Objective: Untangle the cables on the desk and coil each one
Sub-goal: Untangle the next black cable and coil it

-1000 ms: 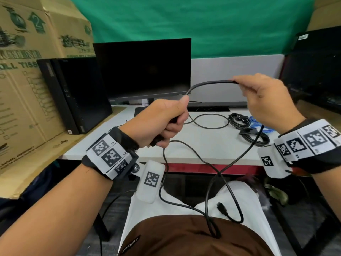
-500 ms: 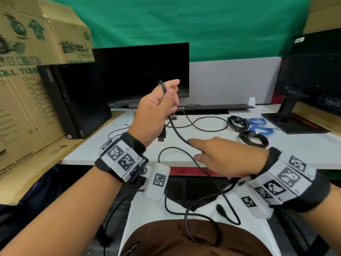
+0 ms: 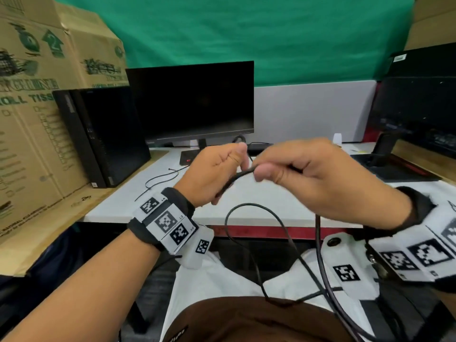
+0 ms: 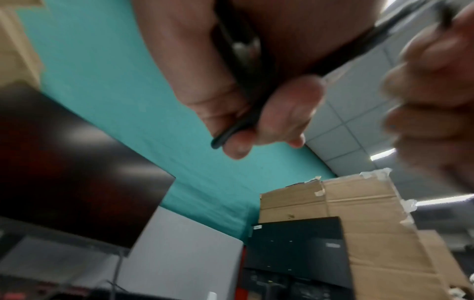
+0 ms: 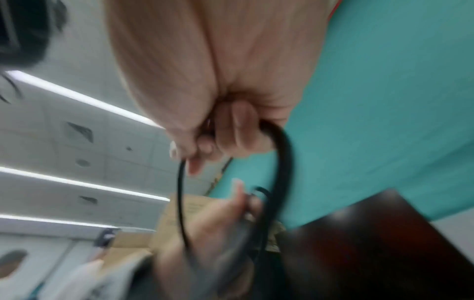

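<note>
Computer tower [image 3: 98, 134] left of monitor [image 3: 192, 102] on desk [image 3: 283, 203].

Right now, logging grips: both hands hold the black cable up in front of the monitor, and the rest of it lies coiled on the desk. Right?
Not quite. Both hands, left hand and right hand, do hold the black cable before the monitor, but the head view shows the rest hanging loose into the lap, not coiled on the desk.

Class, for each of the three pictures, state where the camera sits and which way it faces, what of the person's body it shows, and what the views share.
Head: on the head, facing forward and down at the desk; shows both forearms, left hand, right hand, lap.
Left wrist: faces up along the left hand toward the green backdrop.
Right wrist: faces up along the right hand toward the ceiling lights.
Shared: the black cable, gripped by both hands.
</note>
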The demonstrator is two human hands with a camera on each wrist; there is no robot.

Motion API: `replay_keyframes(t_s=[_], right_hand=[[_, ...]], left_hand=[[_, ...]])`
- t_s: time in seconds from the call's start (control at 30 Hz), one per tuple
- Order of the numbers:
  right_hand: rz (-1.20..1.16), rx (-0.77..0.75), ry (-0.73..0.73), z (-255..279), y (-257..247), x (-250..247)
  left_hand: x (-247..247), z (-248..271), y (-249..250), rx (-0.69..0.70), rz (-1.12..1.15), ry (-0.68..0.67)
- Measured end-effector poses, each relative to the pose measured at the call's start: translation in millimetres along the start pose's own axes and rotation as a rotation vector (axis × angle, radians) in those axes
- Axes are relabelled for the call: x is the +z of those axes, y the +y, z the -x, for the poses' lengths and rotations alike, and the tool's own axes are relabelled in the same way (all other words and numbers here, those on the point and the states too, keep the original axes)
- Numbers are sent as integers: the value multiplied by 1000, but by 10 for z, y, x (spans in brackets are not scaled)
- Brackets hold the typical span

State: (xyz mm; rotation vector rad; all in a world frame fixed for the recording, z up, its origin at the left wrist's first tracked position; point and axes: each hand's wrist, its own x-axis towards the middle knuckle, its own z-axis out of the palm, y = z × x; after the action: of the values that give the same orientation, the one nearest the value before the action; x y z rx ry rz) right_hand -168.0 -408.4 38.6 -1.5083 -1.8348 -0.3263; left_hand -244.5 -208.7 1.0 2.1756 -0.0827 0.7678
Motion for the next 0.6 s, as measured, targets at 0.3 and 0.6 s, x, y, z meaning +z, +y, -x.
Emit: replay_keyframes(t_s=[0.3, 0.6], right_hand=[[-592, 328, 145, 46, 549, 150], [-772, 312, 387, -3, 590, 265]], left_hand=[[179, 66, 336, -51, 271, -304], [139, 36, 373, -228, 555, -486]])
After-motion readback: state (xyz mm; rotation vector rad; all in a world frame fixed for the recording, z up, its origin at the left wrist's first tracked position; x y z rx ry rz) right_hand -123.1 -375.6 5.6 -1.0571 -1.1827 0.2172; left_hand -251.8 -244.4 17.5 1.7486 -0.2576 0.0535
